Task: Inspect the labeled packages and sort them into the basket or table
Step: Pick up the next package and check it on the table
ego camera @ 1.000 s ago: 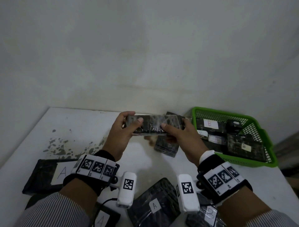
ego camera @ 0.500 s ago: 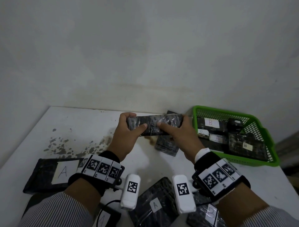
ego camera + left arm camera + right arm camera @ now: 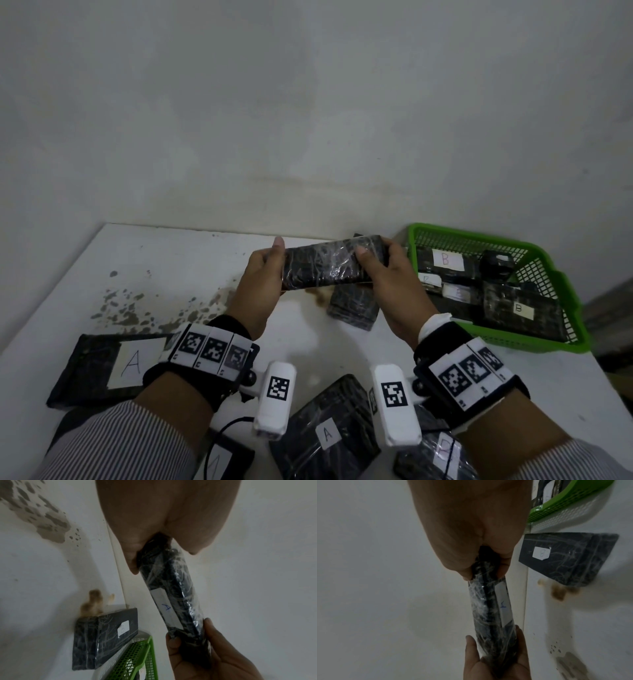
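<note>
The black wrapped package (image 3: 334, 265) hangs in the air above the table's (image 3: 171, 260) far edge, its "A" label (image 3: 165, 609) facing away. The left hand (image 3: 260, 284) pinches one end, thumb against fingers; the right hand (image 3: 394, 284) pinches the other, beside the green basket (image 3: 548, 270).

A white table (image 3: 191, 260), blotched with grey flecks toward its left side and a brown stain near the middle, carries a green mesh basket (image 3: 561, 294) at its far right corner and a black wrapped package (image 3: 352, 305) just left of that basket. Along the near edge lie more black packages: one labelled A at the left (image 3: 102, 370), another A in the middle (image 3: 325, 431), a partly hidden one at the bottom left (image 3: 226, 462), and one at the lower right (image 3: 435, 459)
</note>
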The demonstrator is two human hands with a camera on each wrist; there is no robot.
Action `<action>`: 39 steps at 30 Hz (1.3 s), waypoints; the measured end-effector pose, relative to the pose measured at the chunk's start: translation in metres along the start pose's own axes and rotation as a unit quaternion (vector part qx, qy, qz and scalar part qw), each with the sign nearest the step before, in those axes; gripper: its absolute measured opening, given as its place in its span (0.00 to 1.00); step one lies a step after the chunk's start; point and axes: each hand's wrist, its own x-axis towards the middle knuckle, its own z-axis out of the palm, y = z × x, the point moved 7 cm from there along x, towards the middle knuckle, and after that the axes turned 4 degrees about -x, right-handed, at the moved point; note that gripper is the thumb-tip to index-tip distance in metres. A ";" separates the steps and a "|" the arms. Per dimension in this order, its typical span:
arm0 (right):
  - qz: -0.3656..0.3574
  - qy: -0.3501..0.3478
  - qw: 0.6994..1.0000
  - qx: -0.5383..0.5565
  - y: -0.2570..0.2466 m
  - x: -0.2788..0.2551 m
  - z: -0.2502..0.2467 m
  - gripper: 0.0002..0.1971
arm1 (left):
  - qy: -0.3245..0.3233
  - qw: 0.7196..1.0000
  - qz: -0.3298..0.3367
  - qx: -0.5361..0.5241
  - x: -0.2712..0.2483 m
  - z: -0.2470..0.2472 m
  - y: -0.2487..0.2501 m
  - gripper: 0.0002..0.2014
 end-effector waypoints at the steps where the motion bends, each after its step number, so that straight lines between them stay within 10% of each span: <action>1: 0.008 0.000 1.000 0.007 0.000 0.000 0.000 0.33 | 0.000 1.000 0.006 0.019 0.001 0.000 -0.001 0.27; 7: 0.099 -0.004 0.995 0.015 0.015 0.000 -0.002 0.37 | -0.010 0.990 0.132 0.056 -0.008 0.002 0.013 0.09; 17: -0.009 0.017 0.999 -0.038 -0.002 -0.002 -0.007 0.27 | -0.036 0.995 -0.079 -0.039 -0.013 0.007 0.006 0.27; 28: -0.033 0.022 0.992 -0.116 0.001 0.002 -0.001 0.43 | 0.012 0.999 0.020 0.023 -0.010 0.005 0.006 0.28; 39: -0.057 0.034 0.988 -0.143 -0.002 0.000 -0.005 0.37 | 0.016 0.998 0.036 0.045 -0.010 0.007 0.011 0.33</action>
